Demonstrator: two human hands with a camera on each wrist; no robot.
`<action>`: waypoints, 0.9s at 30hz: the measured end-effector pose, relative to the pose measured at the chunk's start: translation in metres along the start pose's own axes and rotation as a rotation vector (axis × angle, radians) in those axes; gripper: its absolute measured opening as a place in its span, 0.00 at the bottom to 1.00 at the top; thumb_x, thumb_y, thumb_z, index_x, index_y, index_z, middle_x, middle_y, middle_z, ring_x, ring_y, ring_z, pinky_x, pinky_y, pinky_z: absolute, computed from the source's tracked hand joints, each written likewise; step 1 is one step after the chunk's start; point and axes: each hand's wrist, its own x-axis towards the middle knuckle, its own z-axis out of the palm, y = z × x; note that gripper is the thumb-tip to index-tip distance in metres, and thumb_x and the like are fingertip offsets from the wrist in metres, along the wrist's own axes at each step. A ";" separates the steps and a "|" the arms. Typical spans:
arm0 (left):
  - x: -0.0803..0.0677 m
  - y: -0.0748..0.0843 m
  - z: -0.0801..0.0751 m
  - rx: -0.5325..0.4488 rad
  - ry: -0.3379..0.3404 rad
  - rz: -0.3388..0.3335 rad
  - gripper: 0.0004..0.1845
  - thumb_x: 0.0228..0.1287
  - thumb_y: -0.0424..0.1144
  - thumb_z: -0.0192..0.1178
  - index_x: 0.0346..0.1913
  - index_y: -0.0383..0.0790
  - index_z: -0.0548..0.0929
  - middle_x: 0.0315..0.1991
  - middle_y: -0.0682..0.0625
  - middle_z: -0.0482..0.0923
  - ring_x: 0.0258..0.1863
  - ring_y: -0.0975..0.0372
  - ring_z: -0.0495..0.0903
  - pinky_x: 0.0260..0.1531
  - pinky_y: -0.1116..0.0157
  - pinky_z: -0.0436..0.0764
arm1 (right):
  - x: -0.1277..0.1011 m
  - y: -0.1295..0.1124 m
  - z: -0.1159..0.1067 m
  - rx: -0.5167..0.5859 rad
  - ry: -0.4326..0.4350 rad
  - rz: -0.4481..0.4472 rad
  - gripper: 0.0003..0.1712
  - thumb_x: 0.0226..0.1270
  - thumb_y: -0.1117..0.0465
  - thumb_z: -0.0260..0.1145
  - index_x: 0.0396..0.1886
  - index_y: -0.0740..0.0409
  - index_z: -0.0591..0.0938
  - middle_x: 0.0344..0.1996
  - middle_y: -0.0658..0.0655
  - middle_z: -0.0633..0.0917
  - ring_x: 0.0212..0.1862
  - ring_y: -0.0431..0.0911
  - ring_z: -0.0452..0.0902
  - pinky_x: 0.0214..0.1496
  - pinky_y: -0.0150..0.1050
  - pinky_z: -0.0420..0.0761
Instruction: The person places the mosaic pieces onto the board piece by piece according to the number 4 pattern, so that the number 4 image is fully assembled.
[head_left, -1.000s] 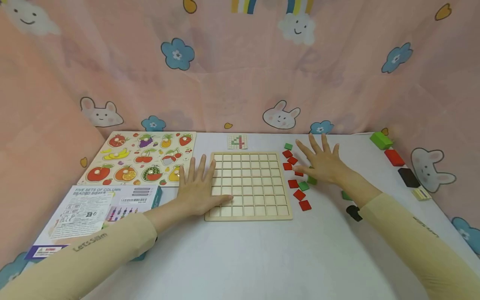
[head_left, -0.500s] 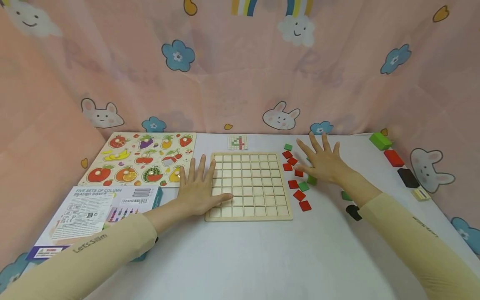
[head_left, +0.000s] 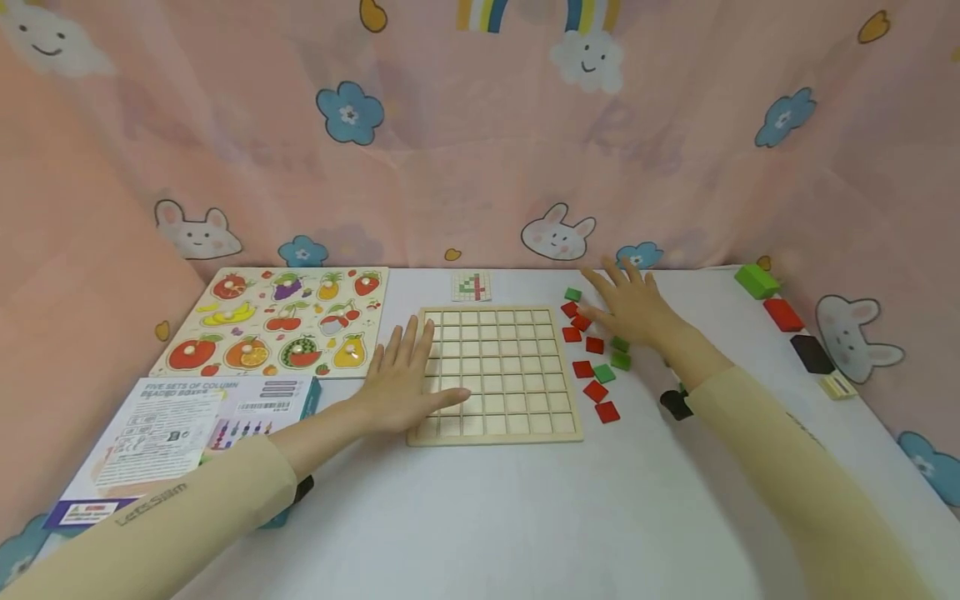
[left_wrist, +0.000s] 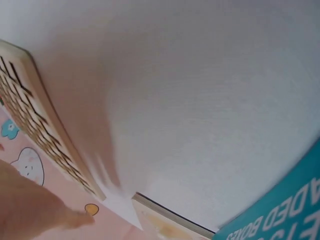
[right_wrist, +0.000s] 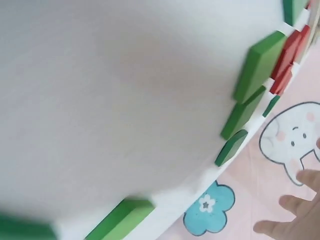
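My left hand point(head_left: 397, 387) is spread over the left edge of a wooden grid board point(head_left: 495, 442), its thumb above the squares. It grips nothing; in the left wrist view its blurred fingers point(left_wrist: 35, 212) appear raised above the table. The squares of the board look bare. To the right, my right hand point(head_left: 633, 308) is held with spread fingers beside scattered red square tiles point(head_left: 582, 369) and green square tiles point(head_left: 604, 373), and holds nothing. Several green tiles point(right_wrist: 260, 65) show closer in the right wrist view. A small pattern card point(head_left: 471, 287) lies behind the board.
A fruit peg puzzle point(head_left: 281, 321) lies at the back left, with a beaded-columns box point(head_left: 187, 442) in front of it. Along the right table edge stand a green block stack point(head_left: 757, 282), a red one point(head_left: 783, 315), a black one point(head_left: 812, 354) and a pale one point(head_left: 837, 386).
My right hand has shifted a little left and away from me, baring more of the green tiles. The left hand has turned slightly, its fingers leaning right. The tiles stay put.
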 end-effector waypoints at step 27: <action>-0.008 -0.008 -0.003 -0.067 -0.224 0.048 0.68 0.44 0.47 0.79 0.75 0.20 0.41 0.79 0.28 0.32 0.78 0.34 0.37 0.77 0.41 0.45 | 0.034 -0.001 0.009 0.084 -0.083 0.070 0.17 0.67 0.66 0.65 0.55 0.58 0.80 0.53 0.63 0.81 0.57 0.58 0.74 0.66 0.57 0.75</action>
